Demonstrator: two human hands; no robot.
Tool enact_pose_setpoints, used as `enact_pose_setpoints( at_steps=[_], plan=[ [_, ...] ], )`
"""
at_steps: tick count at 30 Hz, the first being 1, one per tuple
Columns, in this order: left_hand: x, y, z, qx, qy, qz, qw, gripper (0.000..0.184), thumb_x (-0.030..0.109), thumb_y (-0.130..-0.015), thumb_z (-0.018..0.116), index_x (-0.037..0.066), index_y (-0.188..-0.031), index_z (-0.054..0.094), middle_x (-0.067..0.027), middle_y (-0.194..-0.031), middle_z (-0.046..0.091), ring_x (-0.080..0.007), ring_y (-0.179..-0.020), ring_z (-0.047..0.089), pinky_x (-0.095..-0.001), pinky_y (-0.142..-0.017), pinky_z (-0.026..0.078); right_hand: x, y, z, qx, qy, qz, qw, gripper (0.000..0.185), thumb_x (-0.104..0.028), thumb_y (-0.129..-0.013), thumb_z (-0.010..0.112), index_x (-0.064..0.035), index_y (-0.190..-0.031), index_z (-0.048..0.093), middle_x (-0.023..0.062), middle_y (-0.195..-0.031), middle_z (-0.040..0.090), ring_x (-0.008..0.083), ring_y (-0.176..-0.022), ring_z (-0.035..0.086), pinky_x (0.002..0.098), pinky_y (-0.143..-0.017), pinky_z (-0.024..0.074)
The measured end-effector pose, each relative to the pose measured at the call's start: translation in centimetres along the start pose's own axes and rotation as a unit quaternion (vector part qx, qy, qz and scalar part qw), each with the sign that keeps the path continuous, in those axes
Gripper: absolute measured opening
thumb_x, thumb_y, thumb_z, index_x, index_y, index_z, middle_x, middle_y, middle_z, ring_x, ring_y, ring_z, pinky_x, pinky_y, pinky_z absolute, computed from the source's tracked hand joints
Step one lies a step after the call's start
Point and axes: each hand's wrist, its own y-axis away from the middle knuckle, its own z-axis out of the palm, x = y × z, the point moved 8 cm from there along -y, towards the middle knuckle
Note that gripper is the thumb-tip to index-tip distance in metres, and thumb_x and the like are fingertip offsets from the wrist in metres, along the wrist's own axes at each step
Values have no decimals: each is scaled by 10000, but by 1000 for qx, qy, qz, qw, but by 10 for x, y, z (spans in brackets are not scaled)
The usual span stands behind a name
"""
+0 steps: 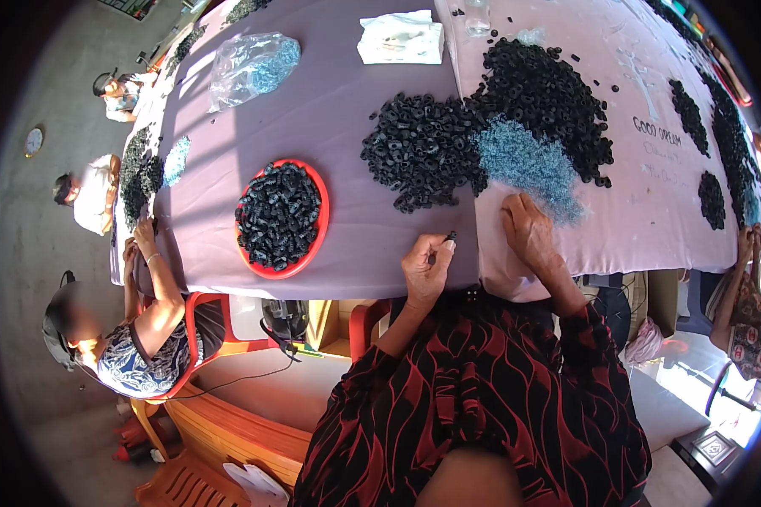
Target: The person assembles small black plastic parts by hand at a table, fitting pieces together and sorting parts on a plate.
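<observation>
Pinched between the thumb and fingers of my left hand (428,267) is a small black part (451,237), held just above the table's near edge. My right hand (529,230) rests at the near edge of a heap of small light-blue pieces (528,165), fingertips bent down against it; whether they grip a piece is hidden. Two heaps of black parts adjoin the blue one: a left heap of ring-like parts (418,148) and a larger back heap (550,97). A red plate (325,215) to the left carries a mound of black parts (279,215).
A clear plastic bag (237,72) with blue pieces and a white tissue box (402,38) stand farther back. At the left, a co-worker (144,346) sits handling black parts. More black heaps (712,201) lie on the right, beyond printed cloth.
</observation>
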Motion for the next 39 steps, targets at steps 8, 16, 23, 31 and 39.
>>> enact_pose_setpoints(
  at_steps=[8,16,23,31,39],
  plan=[
    [0,-1,1,-1,-29,-1,1000,43,22,-673,515,-9,-682,487,16,-557,446,-31,-507,377,-160,-471,327,0,-14,-9,47,-21,5,999,132,-50,-666,447,-43,-798,433,103,-685,428,274,-589,466,340,-492,384],
    [-1,-4,1,-4,-34,5,999,41,14,-670,513,-12,-673,482,11,-550,445,-32,-500,375,-160,-460,326,-8,-21,13,55,158,-58,984,270,-51,-638,396,-16,-902,443,86,-709,401,222,-679,438,303,-572,369],
    [2,-5,5,-1,-27,7,1000,51,18,-671,516,-11,-671,475,7,-551,448,-30,-497,371,-163,-449,320,-12,-7,-15,85,28,-63,994,132,-20,-617,430,-26,-741,474,94,-678,424,241,-655,446,311,-560,370],
    [1,-9,3,-9,-38,15,999,61,33,-677,521,-4,-670,473,13,-561,445,-33,-494,368,-163,-449,323,-12,14,-14,112,-24,-39,993,34,-39,-645,447,-39,-675,463,89,-606,438,240,-542,460,313,-487,378],
    [15,-15,-17,51,-31,-17,998,81,4,-676,523,1,-736,469,22,-623,460,-17,-551,395,-132,-507,326,-20,6,-15,94,-12,-69,993,17,-57,-664,431,-49,-664,446,90,-592,430,245,-525,463,320,-469,374]
  ],
)
